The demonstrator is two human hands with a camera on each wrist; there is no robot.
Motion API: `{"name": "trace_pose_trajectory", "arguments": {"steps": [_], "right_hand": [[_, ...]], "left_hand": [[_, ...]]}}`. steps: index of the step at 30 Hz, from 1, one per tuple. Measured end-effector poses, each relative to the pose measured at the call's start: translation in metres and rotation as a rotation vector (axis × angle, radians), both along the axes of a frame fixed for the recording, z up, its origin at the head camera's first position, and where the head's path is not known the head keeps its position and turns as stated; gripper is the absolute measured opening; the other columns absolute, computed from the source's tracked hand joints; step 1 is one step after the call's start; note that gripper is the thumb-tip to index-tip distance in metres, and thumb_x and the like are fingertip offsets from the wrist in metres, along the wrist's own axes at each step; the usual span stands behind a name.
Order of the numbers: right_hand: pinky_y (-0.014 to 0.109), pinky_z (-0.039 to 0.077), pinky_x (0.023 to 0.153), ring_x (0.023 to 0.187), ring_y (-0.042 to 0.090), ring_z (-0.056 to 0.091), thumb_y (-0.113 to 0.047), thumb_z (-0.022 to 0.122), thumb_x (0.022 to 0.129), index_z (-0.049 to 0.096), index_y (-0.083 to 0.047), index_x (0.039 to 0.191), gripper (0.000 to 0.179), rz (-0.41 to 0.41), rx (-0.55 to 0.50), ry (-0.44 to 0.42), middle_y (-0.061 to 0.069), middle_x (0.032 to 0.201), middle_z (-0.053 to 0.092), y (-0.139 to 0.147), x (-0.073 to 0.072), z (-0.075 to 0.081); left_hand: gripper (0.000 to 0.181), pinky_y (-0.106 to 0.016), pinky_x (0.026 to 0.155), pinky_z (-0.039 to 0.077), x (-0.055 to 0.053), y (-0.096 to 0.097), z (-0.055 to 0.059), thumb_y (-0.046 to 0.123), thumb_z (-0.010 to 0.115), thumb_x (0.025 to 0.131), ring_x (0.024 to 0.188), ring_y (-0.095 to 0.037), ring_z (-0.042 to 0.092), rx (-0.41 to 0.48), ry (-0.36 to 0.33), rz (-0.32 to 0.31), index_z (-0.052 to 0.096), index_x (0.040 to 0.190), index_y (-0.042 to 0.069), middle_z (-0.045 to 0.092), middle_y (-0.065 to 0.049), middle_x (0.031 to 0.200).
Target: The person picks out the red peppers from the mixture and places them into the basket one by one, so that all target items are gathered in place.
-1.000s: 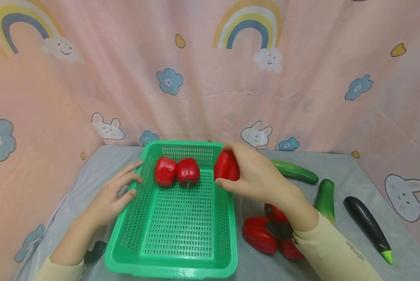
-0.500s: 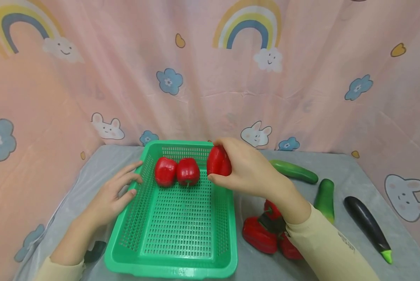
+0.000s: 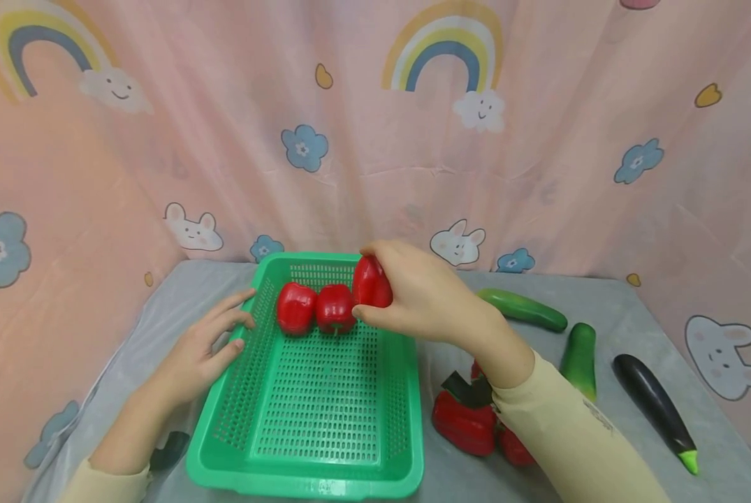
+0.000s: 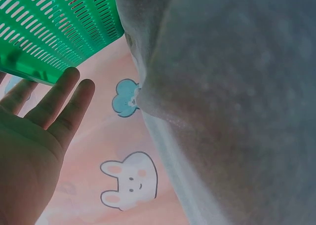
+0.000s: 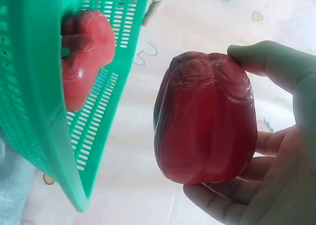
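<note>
My right hand (image 3: 425,297) grips a red bell pepper (image 3: 372,283) over the far right part of a green plastic basket (image 3: 306,483). In the right wrist view the thumb and fingers wrap around that bell pepper (image 5: 207,121). Two more red bell peppers, one at the left (image 3: 296,308) and one beside it (image 3: 335,309), sit side by side at the basket's far end. My left hand (image 3: 193,356) rests with relaxed fingers at the basket's left rim. Its fingertips touch the green wall (image 4: 59,32) in the left wrist view.
Several red bell peppers (image 3: 464,423) lie right of the basket, partly hidden by my right forearm. Beyond them are a green cucumber (image 3: 526,309), another green vegetable (image 3: 580,356) and a dark eggplant (image 3: 654,405). A dark object (image 3: 170,450) lies by my left wrist.
My right hand has carried the bell pepper leftward over the basket, close to the two inside. The left hand stays at the rim.
</note>
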State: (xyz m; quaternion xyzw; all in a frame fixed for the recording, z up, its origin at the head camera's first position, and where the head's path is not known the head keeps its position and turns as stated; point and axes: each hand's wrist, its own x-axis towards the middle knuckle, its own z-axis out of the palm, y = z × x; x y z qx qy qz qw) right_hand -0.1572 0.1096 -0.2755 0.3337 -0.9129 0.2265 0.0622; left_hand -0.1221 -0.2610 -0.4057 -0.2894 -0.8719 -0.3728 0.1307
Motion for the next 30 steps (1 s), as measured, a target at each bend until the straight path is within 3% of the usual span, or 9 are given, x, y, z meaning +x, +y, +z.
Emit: {"name": "trace_pose_trajectory", "arguments": {"steps": [18, 30], "right_hand": [[0.033, 0.062, 0.075, 0.105, 0.017, 0.064, -0.042, 0.086, 0.086, 0.057, -0.008, 0.147, 0.075, 0.039, 0.024, 0.009, 0.002, 0.123, 0.066, -0.022, -0.006, 0.006], [0.032, 0.062, 0.076, 0.110, 0.015, 0.062, -0.046, 0.085, 0.088, 0.055, -0.011, 0.150, 0.077, 0.051, 0.040, -0.030, 0.001, 0.129, 0.064, -0.039, -0.006, 0.005]], "left_hand": [[0.021, -0.071, 0.103, 0.046, -0.001, 0.000, 0.001, 0.005, 0.064, 0.101, 0.148, -0.036, 0.050, 0.001, -0.002, 0.000, 0.068, 0.118, 0.016, 0.050, -0.010, 0.165], [0.021, -0.072, 0.105, 0.045, -0.001, 0.000, -0.003, 0.004, 0.064, 0.101, 0.150, -0.037, 0.048, 0.000, 0.000, 0.001, 0.068, 0.119, 0.014, 0.050, -0.012, 0.166]]}}
